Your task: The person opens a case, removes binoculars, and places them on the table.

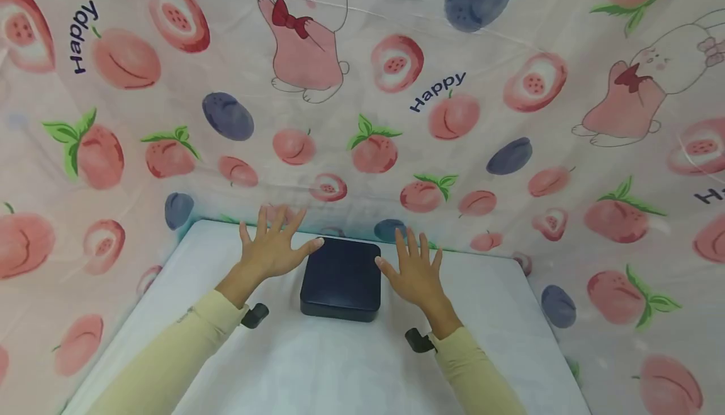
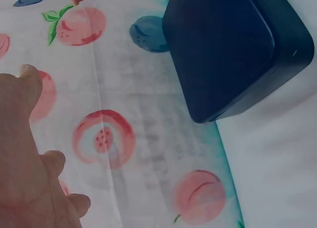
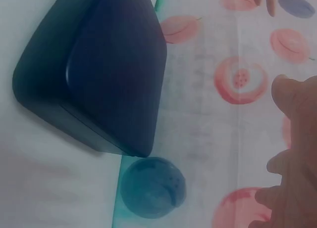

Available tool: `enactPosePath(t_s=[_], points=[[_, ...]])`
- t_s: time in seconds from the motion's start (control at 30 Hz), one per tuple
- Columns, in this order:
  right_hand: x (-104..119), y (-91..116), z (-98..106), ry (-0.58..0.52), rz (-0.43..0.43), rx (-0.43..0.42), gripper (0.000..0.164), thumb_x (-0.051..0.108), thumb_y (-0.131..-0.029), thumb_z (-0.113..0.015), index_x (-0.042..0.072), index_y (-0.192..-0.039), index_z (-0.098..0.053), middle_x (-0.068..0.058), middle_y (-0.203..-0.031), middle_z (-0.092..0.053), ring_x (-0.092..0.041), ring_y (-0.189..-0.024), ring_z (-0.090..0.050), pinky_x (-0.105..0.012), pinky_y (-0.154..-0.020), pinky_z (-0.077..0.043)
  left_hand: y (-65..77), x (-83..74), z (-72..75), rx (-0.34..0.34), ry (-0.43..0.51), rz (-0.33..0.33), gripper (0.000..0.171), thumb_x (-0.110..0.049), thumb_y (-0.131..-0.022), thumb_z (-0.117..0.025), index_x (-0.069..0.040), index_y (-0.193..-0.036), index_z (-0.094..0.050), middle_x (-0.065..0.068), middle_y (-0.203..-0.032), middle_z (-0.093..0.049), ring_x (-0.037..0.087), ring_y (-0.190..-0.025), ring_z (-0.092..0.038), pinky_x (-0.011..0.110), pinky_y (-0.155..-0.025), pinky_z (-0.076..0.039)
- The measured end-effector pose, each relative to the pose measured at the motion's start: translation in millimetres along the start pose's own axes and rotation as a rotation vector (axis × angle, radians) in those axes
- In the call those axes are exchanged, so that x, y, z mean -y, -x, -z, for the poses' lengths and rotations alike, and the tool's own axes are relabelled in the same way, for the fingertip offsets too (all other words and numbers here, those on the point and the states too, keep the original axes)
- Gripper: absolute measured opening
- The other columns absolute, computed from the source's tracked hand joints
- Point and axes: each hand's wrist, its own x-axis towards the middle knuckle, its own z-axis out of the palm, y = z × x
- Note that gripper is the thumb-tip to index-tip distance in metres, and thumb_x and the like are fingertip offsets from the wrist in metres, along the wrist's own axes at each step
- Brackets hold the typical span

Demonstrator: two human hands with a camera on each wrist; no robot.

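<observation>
Both hands, left hand (image 1: pixel 270 252) and right hand (image 1: pixel 416 274), hover with fingers spread wide, flanking a dark square box (image 1: pixel 342 279) on the white table (image 1: pixel 317 364), holding nothing.

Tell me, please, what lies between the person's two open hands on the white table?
In the head view, a dark navy, square box with rounded corners sits between the left hand and the right hand, on the white table.

A white table (image 1: pixel 317 364) carries a dark, square, round-cornered box (image 1: pixel 342 279) lying flat near its far edge, close to the fruit-printed cloth (image 1: pixel 396 119) behind
</observation>
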Motion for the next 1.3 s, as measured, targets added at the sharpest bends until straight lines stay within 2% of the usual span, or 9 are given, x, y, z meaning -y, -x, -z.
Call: enactPosePath(t_s=[0.33,0.53,0.7,0.93,1.13,1.3], points=[[-10,4,-16,-0.007,0.013,-0.013,0.091,0.069,-0.101,-0.045,0.016,-0.169,-0.016,-0.016,-0.177,-0.012,-0.047,-0.163,-0.002,-0.084,-0.118,0.003,7.0,6.9,-20.1,0.009,0.019,0.015,0.094,-0.084,-0.093,-0.040,-0.034,-0.168,-0.014,0.011,-0.178,0.002,0.047,-0.161,0.017,0.083,-0.116,0.013],[-9,9,-19,0.008,-0.008,0.015,0.091,0.069,-0.101,-0.046,0.016,-0.169,-0.016,-0.017,-0.176,-0.012,-0.047,-0.163,-0.003,-0.084,-0.118,0.001,11.7,11.8,-31.3,0.019,0.005,0.023,0.094,-0.083,-0.094,-0.042,-0.031,-0.168,-0.016,0.015,-0.178,-0.001,0.051,-0.161,0.012,0.084,-0.116,0.010],[-8,11,-21,0.011,-0.023,0.019,0.089,0.066,-0.102,-0.048,0.016,-0.169,-0.017,-0.016,-0.177,-0.012,-0.047,-0.163,-0.004,-0.084,-0.119,0.000,13.8,15.2,-35.2,0.002,0.007,0.023,0.095,-0.083,-0.093,-0.043,-0.030,-0.168,-0.017,0.016,-0.177,-0.004,0.053,-0.160,0.010,0.084,-0.117,0.008],[-10,12,-29,0.014,-0.028,0.031,0.089,0.066,-0.102,-0.048,0.016,-0.168,-0.017,-0.016,-0.176,-0.014,-0.047,-0.162,-0.007,-0.084,-0.119,-0.002,14.0,20.6,-44.0,0.001,-0.002,0.021,0.097,-0.085,-0.092,-0.041,-0.031,-0.168,-0.014,0.015,-0.177,-0.001,0.053,-0.160,0.010,0.083,-0.117,0.008],[-15,13,-32,-0.008,-0.031,0.037,0.088,0.065,-0.103,-0.048,0.015,-0.168,-0.018,-0.016,-0.177,-0.013,-0.046,-0.163,-0.007,-0.083,-0.119,-0.002,12.7,21.6,-54.7,-0.009,0.009,0.008,0.096,-0.083,-0.093,-0.043,-0.028,-0.168,-0.020,0.016,-0.177,-0.003,0.054,-0.160,0.009,0.083,-0.118,0.009],[-18,12,-41,-0.031,-0.023,0.023,0.087,0.065,-0.102,-0.048,0.013,-0.167,-0.023,-0.017,-0.175,-0.017,-0.046,-0.162,-0.008,-0.083,-0.119,-0.004,12.0,22.8,-57.4,-0.011,0.008,0.003,0.095,-0.080,-0.094,-0.046,-0.027,-0.168,-0.020,0.018,-0.177,-0.005,0.054,-0.160,0.007,0.082,-0.119,0.005]])
